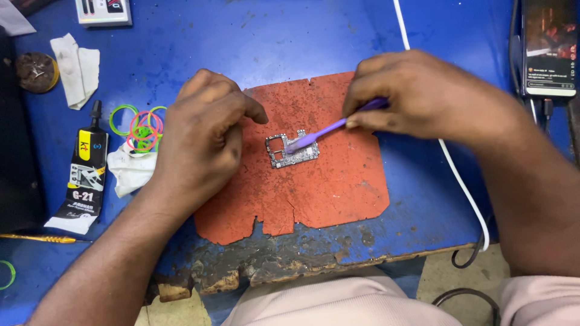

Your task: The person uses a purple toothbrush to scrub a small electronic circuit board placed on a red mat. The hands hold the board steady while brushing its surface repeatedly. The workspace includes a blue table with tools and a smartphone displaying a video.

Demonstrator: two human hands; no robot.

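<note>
Board: small grey circuit board point(292, 149) lies on worn red mat point(338, 187), just right of the curled left hand point(202, 136), whose fingers hold nothing.
Brush: right hand point(417, 93) fingers pinch purple plastic brush point(329, 130), tip on board.

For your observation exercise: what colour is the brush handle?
Purple; the brush shows clearly in the head view, held in the right hand.

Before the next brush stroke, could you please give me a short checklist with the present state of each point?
1. Circuit board lies flat on the red mat: ok.
2. Left hand steadies the board: not ok, it rests beside it, apart.
3. Right hand grips the purple brush: ok.
4. Brush tip on the board: ok.
5. White cable off the mat: ok.
6. Bristles clean: cannot tell.
</note>
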